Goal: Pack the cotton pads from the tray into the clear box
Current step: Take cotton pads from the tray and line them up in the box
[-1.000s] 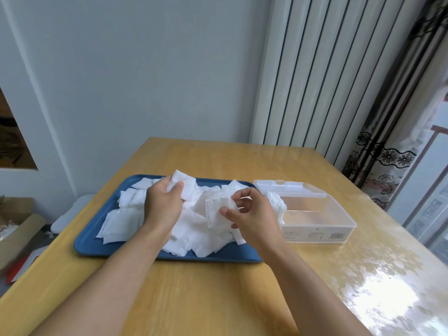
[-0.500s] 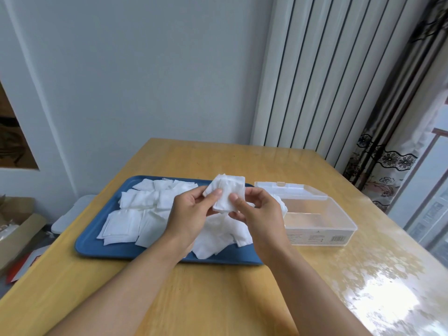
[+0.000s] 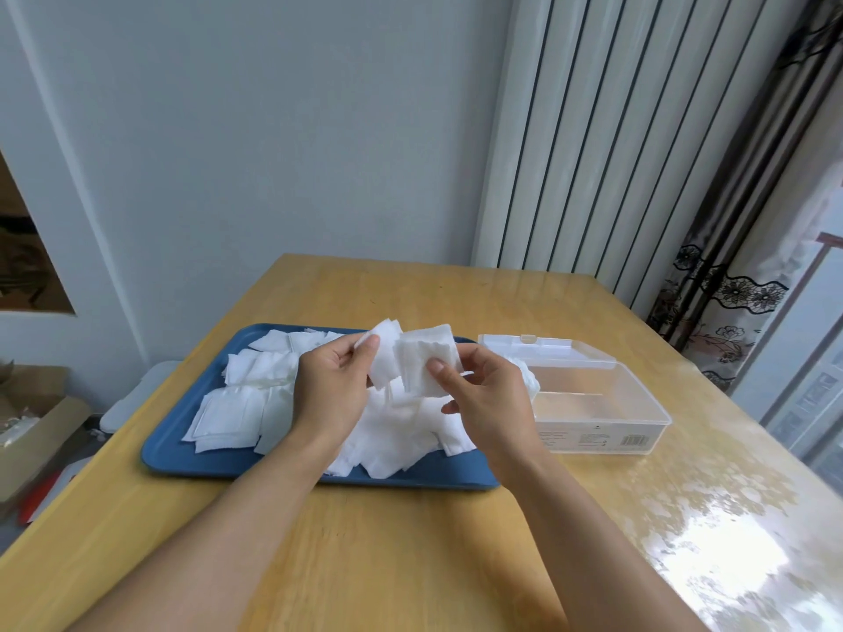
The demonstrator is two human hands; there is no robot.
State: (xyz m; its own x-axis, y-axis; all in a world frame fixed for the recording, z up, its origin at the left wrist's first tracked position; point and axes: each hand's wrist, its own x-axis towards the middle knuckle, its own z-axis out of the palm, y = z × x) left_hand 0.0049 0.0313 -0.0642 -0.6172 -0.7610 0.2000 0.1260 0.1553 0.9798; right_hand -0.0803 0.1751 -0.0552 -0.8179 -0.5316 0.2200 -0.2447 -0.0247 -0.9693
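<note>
Both hands pinch a small stack of white square cotton pads (image 3: 413, 364); the open clear plastic box (image 3: 597, 405) lies at three o'clock, nearer the right hand (image 3: 486, 394) than the left hand (image 3: 330, 387).

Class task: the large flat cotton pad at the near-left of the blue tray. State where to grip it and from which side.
Pinch the flat pad by its left corner, coming from the tray's left rim: that edge lies bare, while other pads overlap its right side.

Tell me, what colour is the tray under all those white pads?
The tray is solid blue, seen in the head view.
</note>
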